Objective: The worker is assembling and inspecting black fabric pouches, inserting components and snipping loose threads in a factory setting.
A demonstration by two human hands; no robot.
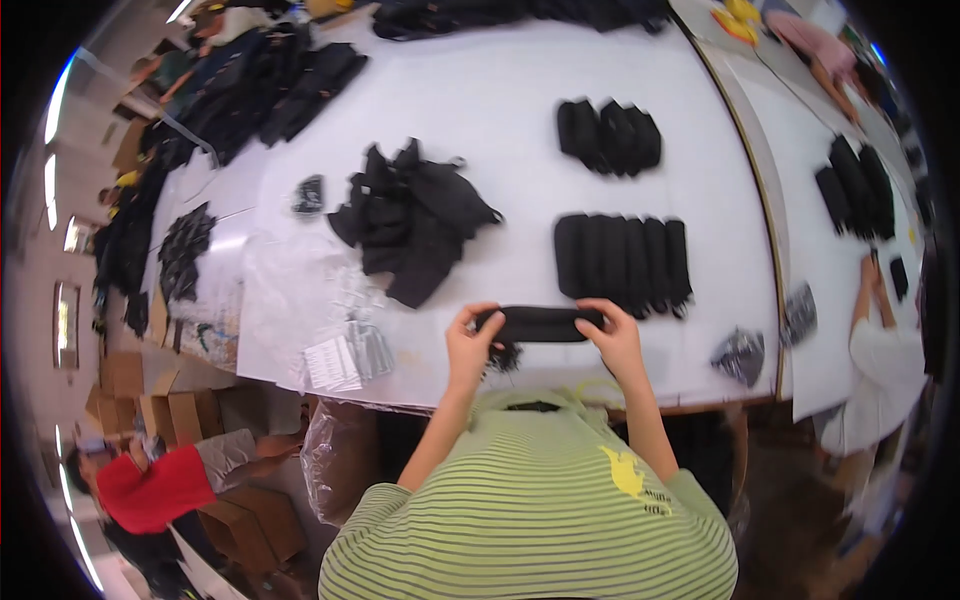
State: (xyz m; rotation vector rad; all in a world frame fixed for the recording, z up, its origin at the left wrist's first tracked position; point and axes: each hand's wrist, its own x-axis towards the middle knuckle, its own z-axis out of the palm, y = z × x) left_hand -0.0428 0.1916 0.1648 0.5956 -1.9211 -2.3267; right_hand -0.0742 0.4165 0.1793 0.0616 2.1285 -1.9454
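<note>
A rolled piece of black fabric lies level above the near edge of the table. My left hand grips its left end, thumb and fingers closed on it. At the other end my right hand pinches the roll in the same way. Dark strings or a fringe show below the left end. Just beyond my right hand, a row of several similar black rolls lies side by side. Farther back is a second group of black rolls. A loose heap of black fabric pieces lies to the left.
White labels and clear plastic lie on the left. A dark bagged bundle sits at the near right. Black garments cover the far left. Other people stand around, one in red. More rolls lie on the right-hand table.
</note>
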